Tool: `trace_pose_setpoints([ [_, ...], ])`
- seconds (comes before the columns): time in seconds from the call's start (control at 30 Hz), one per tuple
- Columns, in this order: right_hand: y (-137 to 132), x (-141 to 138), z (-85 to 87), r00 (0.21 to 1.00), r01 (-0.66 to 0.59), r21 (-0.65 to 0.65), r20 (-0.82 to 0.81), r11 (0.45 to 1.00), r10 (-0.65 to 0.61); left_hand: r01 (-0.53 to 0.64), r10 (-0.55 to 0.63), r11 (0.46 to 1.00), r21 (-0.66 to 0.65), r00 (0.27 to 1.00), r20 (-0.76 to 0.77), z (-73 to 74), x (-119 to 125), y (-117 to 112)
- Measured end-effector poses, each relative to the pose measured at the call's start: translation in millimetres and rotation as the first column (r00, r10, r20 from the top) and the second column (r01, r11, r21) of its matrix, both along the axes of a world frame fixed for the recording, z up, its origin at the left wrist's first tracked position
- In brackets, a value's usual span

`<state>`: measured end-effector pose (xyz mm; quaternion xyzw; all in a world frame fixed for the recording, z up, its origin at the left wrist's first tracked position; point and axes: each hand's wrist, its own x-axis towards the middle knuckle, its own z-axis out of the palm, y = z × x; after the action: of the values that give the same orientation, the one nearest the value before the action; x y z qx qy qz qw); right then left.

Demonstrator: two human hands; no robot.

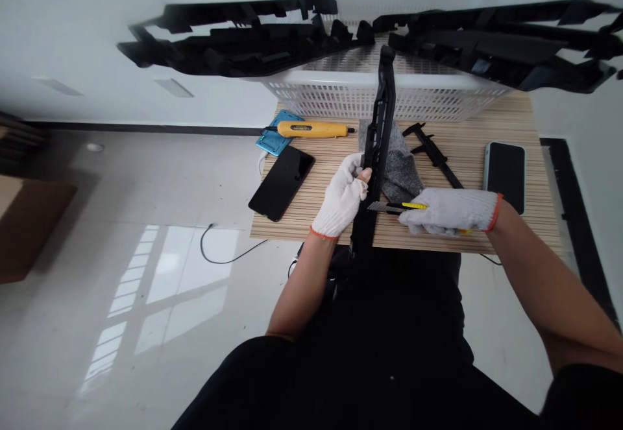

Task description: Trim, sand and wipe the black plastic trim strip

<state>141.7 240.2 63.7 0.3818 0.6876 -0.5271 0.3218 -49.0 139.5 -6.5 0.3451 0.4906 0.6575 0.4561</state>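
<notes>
Workpiece: long black plastic trim strip (pixel 378 138) stood on edge across the striped wooden table (pixel 516 125), far end resting toward the white perforated basket (pixel 350 93), near end hanging past the table's front edge.
Left hand (pixel 342 198): gloved in white knit, closed around the strip near its middle, one bare fingertip showing through the glove against the plastic.
Right hand (pixel 450 211): gloved likewise, closed on a yellow utility knife (pixel 396 207), blade extended and its tip touching the strip's right edge just below the left-hand grip.
Hand spacing: apart, joined only by blade and strip.
Under the strip: grey cloth (pixel 402 167) lay on the table, partly beneath the work.
Other items: black caliper (pixel 433 151) beside the cloth; dark phone (pixel 506 174) at the right; second phone (pixel 282 182) at the left near a yellow screwdriver-shaped tool (pixel 311 130) on a blue case (pixel 277 135).
Stock: further black mouldings (pixel 233 34) piled across the basket rim.
Risk, cut: blade pointed toward the left hand; in my judgement a slip off the hard edge would carry it into the exposed fingertip.
Risk, part: strip was held at one point only; it could twist under blade pressure and the edge be gouged.
</notes>
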Motion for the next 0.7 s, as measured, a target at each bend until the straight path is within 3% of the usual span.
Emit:
trace_pose_setpoints([
  [0.7, -1.8, 8.7, -9.2, 0.999, -0.008, -0.039, -0.033, 0.999, 0.007, -0.081, 0.080, 0.996, 0.026, 0.996, 0.024, -3.0, 12.0, 1.4],
])
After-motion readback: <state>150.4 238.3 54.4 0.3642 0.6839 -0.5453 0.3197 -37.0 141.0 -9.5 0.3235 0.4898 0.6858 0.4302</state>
